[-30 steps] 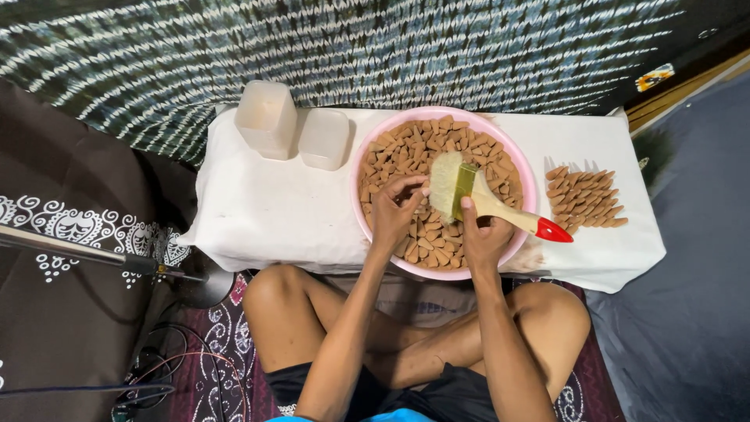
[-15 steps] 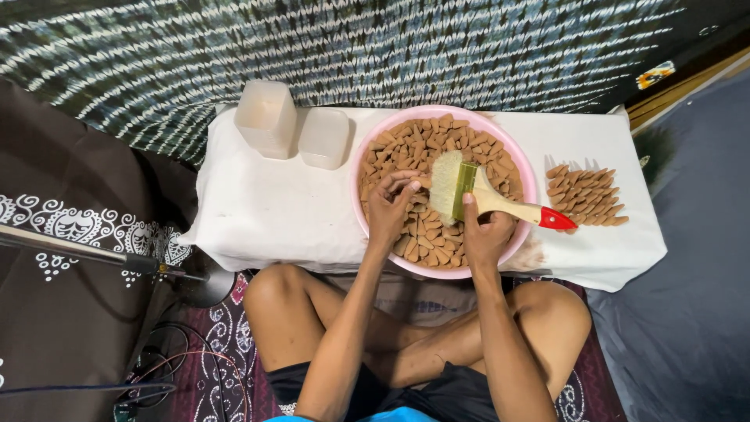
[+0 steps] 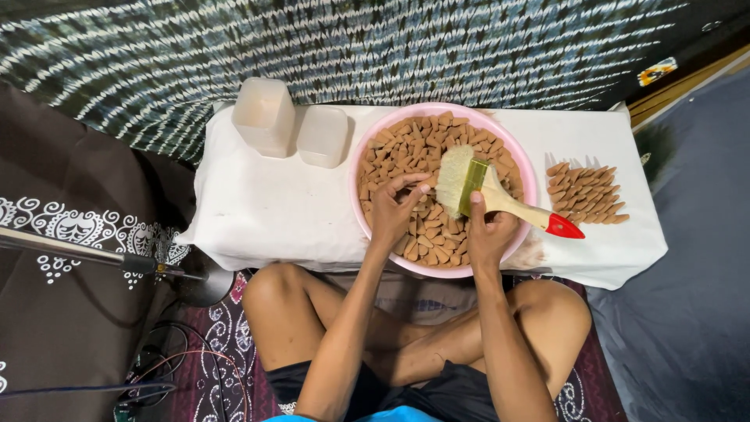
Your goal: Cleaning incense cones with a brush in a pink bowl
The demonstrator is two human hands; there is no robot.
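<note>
1. Nearest to my camera: the person sits cross-legged on a patterned rug point(image 3: 234, 344), bare knees drawn up against the front edge of a low table covered in white cloth point(image 3: 266, 211)
2. Left hand point(image 3: 394, 209) is over the near-left part of the pink basin point(image 3: 525, 176). Its fingers are curled in tight, tips pinched together on one brown cone-shaped piece from the heap; I cannot tell more of that piece than its colour
3. Right hand point(image 3: 488, 230) is at the basin's near rim, fingers wrapped closed round the wooden handle of a wide paintbrush point(image 3: 500, 195). The pale bristles lie over the middle of the basin, the red handle tip sticks out past the right rim
4. The basin is filled with brown cones point(image 3: 426, 144), loosely heaped
5. Right of the basin, apart from it, a smaller batch of cones point(image 3: 586, 193) lies in rows on the cloth
6. Far left on the table: two translucent plastic containers point(image 3: 266, 116), side by side, just beside the basin
7. Beyond the table: dark fabric with white dashes point(image 3: 391, 47)
</note>
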